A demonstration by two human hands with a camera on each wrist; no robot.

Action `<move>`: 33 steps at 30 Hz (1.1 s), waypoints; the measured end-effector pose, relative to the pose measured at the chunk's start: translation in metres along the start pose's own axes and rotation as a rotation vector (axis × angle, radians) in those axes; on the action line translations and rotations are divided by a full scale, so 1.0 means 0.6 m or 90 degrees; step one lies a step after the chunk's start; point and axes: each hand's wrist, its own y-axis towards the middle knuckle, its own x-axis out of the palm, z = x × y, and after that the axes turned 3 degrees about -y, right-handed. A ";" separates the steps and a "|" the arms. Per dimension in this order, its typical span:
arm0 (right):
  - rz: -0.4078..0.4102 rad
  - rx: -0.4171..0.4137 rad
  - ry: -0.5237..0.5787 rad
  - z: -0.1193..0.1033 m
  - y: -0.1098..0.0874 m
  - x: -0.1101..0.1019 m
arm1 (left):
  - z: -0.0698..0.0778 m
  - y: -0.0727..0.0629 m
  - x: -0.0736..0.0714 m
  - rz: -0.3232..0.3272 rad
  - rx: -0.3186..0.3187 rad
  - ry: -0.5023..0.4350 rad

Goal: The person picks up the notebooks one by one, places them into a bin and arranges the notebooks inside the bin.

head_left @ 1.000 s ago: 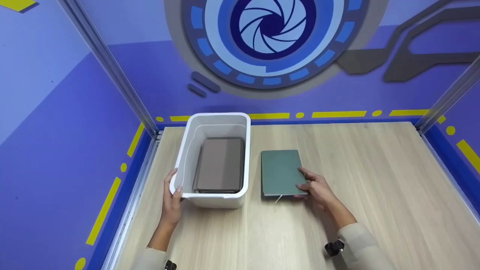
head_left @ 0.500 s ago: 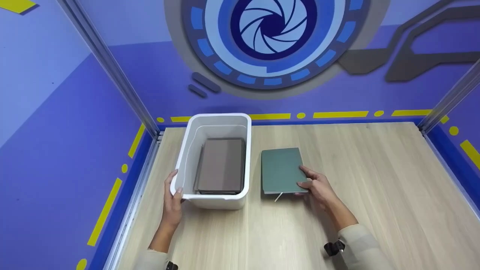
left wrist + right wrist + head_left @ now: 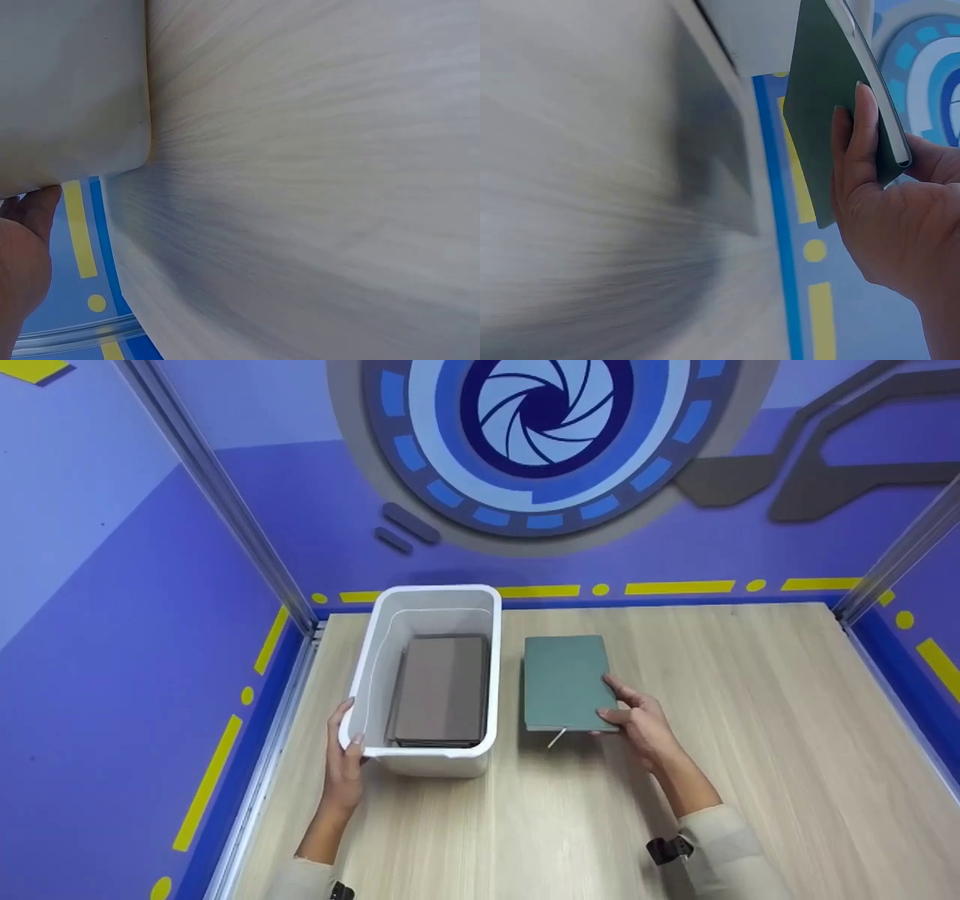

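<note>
A green notebook (image 3: 566, 682) with a pale ribbon hanging from its near edge is raised above the table. My right hand (image 3: 641, 727) grips its right side, thumb on top; in the right wrist view the fingers (image 3: 864, 127) lie under the notebook (image 3: 821, 97). To the left stands a white bin (image 3: 427, 765), its rim held at the near left corner by my left hand (image 3: 345, 757). Inside the bin lies a stack of books, topped by a brown-grey one (image 3: 442, 690). In the left wrist view my left hand (image 3: 26, 255) touches the bin's wall (image 3: 75, 97).
The light wooden table (image 3: 750, 720) spreads right of the notebook and in front of the bin. A purple-blue back wall (image 3: 300, 510) rises close behind the bin. Metal rails (image 3: 262, 780) and a side panel border the table on the left.
My right hand has lifted the green notebook off the table and moved it slightly away from me. The left hand and the bin have stayed in place.
</note>
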 end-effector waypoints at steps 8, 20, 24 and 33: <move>-0.018 -0.059 0.057 -0.046 -0.010 0.001 | 0.000 0.001 0.000 -0.007 -0.002 -0.006; -0.015 -0.109 0.041 -0.102 -0.027 0.019 | 0.004 -0.001 -0.002 -0.003 -0.025 -0.008; -0.024 -0.114 0.050 -0.110 -0.032 0.027 | 0.003 -0.001 -0.002 -0.002 -0.033 -0.011; -0.062 -0.131 0.050 -0.118 -0.031 0.059 | 0.001 0.001 0.001 -0.003 -0.013 -0.016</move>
